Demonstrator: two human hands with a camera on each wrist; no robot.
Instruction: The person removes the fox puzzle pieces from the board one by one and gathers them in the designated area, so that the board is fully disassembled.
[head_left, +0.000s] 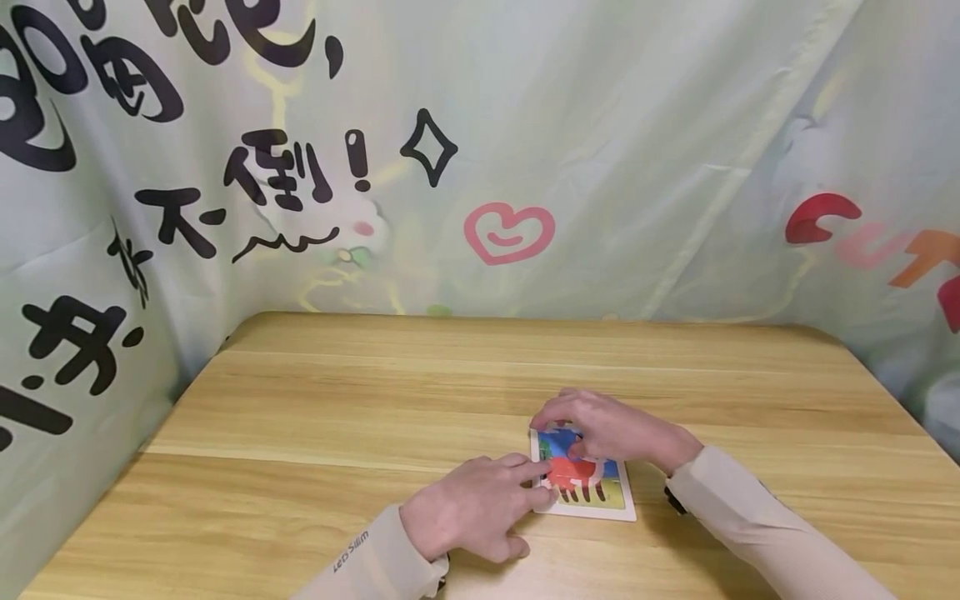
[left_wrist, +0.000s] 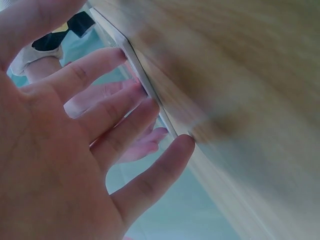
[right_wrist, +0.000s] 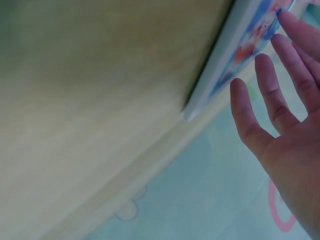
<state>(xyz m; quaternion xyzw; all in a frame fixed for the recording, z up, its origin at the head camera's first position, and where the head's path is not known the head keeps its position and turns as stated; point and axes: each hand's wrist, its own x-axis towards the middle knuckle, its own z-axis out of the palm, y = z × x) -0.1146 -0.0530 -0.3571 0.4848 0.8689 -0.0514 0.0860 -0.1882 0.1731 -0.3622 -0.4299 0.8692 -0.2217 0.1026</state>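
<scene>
A small flat picture board (head_left: 611, 498) with a white border and a colourful print in blue, red and yellow lies on the table. My left hand (head_left: 480, 507) reaches over from the left, two fingertips on the board's left side and the thumb apart from it. In the left wrist view its fingers are spread along the board's edge (left_wrist: 121, 40). My right hand (head_left: 611, 422) arches over the upper part, fingertips at the top left corner and thumb on the picture. In the right wrist view, its fingers (right_wrist: 272, 95) look loosely extended beside the board (right_wrist: 249, 44).
The light wooden table (head_left: 337, 392) extends around the board on all sides. Behind it hangs a pale cloth (head_left: 637, 150) with black lettering, a pink heart (head_left: 510, 258) and coloured letters. The cloth also runs along both sides of the table.
</scene>
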